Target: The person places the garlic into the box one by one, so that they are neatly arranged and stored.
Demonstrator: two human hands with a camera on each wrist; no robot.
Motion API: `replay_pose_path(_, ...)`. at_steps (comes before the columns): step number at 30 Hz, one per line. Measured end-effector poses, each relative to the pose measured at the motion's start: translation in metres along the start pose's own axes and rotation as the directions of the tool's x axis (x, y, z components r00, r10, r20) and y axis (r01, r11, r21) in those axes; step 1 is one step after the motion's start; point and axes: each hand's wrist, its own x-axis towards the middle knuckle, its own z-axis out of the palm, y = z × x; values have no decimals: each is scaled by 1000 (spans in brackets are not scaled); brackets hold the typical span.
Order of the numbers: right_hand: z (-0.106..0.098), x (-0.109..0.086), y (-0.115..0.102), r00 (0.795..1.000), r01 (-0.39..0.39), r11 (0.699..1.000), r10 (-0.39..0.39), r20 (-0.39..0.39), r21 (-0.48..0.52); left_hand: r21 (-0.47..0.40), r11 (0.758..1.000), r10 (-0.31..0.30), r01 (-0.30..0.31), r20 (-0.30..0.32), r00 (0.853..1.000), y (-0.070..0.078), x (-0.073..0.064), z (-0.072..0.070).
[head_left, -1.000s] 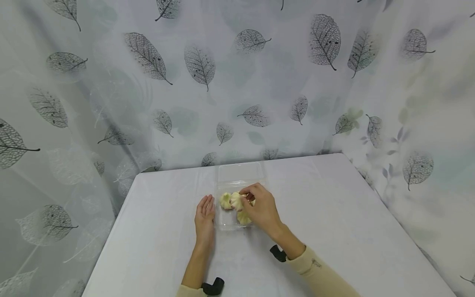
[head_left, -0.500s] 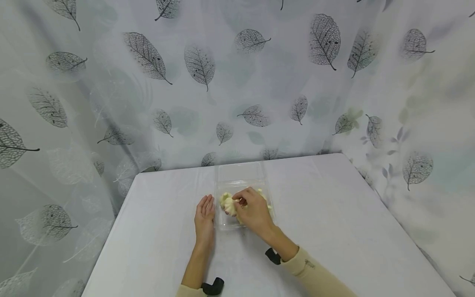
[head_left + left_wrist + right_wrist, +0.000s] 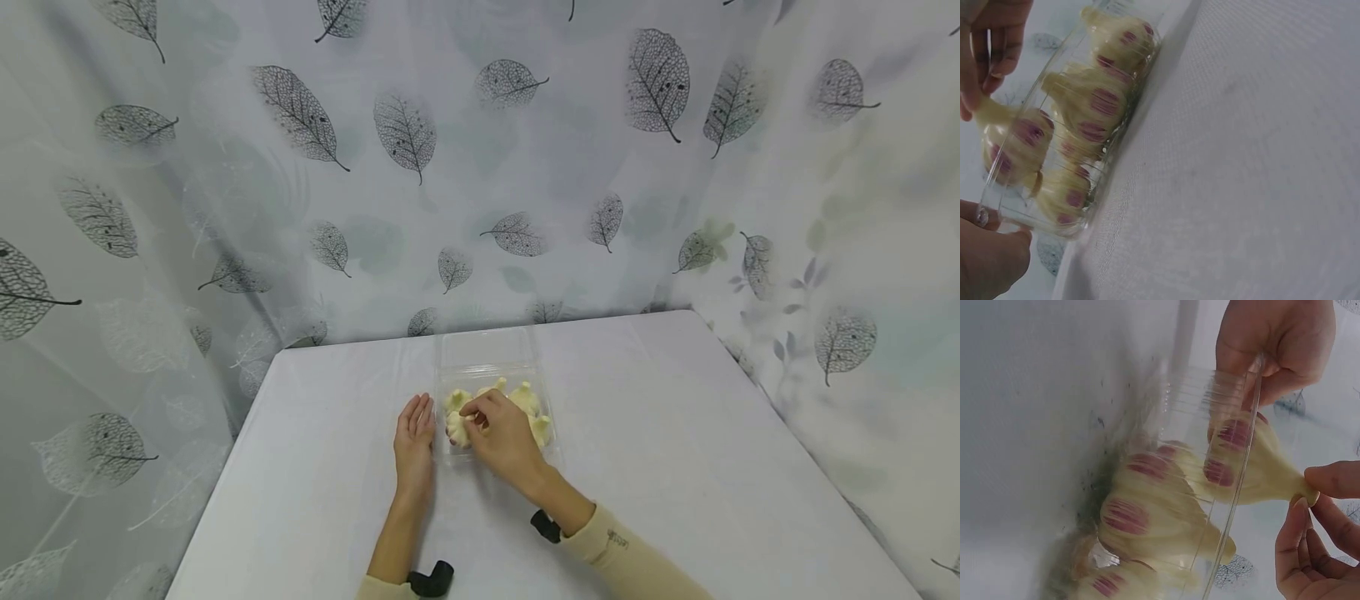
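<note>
By its stem, my right hand (image 3: 508, 446) pinches a garlic bulb (image 3: 456, 430), pale yellow with purple patches. The bulb is at the near left corner of a clear plastic box (image 3: 486, 348), partly above its rim. Thumb and fingertips around the stem show in the right wrist view, where the held bulb (image 3: 1260, 465) hangs point down beside the wall. My left hand (image 3: 414, 450) lies along the box's left side, fingers straight, palm towards it. Several more garlic bulbs (image 3: 525, 398) sit in the box, some partly hidden by my right hand.
The box stands on a white cloth-covered table (image 3: 660, 433) with its hinged lid laid back towards the far edge. A leaf-printed curtain (image 3: 570, 167) hangs behind and at both sides. Each wrist wears a black camera mount (image 3: 431, 578).
My right hand has moved left and nearer with the garlic bulb, lowering it into the near left corner of the box. More bulbs on the right are now uncovered. The left hand stays still.
</note>
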Motion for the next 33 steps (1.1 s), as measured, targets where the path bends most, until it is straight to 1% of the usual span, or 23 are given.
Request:
replay_pose_path(3, 2, -1, -1, 1000, 4, 1000, -4, 3, 2, -7, 1000, 3, -3, 1, 1000, 0, 0, 0)
replay_pose_path(8, 5, -3, -2, 1000, 6, 1000, -6, 28, -3, -17, 1000, 5, -5, -1, 1000, 0, 1, 1)
replay_pose_path(18, 7, -5, -2, 998, -10, 1000, 10, 60, -9, -16, 1000, 0, 0, 1, 1000, 0, 0, 0)
replay_pose_path(24, 9, -5, 2, 997, -1, 1000, 2, 72, -24, -10, 1000, -3, 3, 7, 1000, 0, 0, -1)
replay_pose_path(28, 11, -5, 5, 996, 5, 1000, -3, 84, -17, 0, 1000, -5, 5, 6, 1000, 0, 1, -1)
replay_pose_path(33, 12, -5, 7, 995, 0, 1000, 1, 101, -14, -13, 1000, -5, 5, 1, 1000, 0, 1, 0)
